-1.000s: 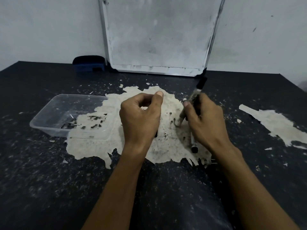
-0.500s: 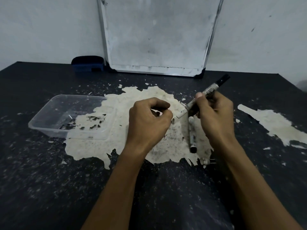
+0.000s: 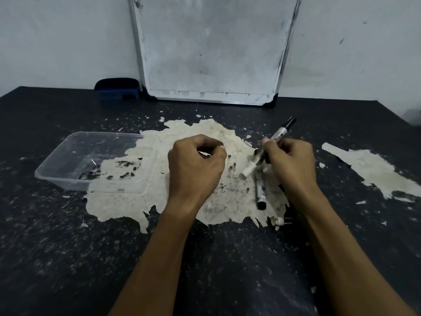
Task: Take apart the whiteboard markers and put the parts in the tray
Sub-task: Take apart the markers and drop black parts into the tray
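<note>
White-barrelled, black-capped, the whiteboard marker (image 3: 268, 151) sat tilted in the closed right hand (image 3: 290, 163) above the counter (image 3: 57, 247). A second marker (image 3: 260, 190) lay below. The left hand (image 3: 196, 169) was curled; its contents were hidden. The clear plastic tray (image 3: 68, 156) stood left.

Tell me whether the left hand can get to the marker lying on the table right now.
Probably yes. The left hand is curled shut but shows nothing in it, and bare tabletop lies between it and the lying marker. The right hand, gripping another marker, hovers just above it, though.
</note>
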Motion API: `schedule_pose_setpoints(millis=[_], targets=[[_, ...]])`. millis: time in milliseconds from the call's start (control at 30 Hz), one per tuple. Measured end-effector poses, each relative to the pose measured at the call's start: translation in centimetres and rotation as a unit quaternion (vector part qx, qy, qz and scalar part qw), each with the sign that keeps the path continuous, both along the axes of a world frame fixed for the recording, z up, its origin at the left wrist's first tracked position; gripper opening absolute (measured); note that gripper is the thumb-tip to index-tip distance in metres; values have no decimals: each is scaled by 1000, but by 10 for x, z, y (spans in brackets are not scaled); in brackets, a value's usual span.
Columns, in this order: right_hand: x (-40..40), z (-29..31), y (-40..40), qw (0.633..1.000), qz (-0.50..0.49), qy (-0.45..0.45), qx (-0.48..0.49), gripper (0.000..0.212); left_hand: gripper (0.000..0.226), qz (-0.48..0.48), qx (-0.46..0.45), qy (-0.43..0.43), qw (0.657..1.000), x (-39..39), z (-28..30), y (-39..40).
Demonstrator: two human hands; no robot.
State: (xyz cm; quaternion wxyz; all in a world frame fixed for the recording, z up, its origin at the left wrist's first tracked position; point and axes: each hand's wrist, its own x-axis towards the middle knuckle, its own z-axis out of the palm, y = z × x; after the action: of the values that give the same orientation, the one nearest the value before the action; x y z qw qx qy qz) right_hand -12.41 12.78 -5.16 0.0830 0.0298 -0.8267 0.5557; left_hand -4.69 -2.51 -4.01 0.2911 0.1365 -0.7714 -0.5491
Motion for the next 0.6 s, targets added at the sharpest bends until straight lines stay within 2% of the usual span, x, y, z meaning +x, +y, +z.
schedule_pose_setpoints(millis=[367,600], targets=[[-3,-2,-1,1000,1,15,12,45,8,-3,-4,-3,1000,0,0,1],[-2,-1,-1,1000,-4,9,13,40,8,2,-10,-3,1000,0,1,1]])
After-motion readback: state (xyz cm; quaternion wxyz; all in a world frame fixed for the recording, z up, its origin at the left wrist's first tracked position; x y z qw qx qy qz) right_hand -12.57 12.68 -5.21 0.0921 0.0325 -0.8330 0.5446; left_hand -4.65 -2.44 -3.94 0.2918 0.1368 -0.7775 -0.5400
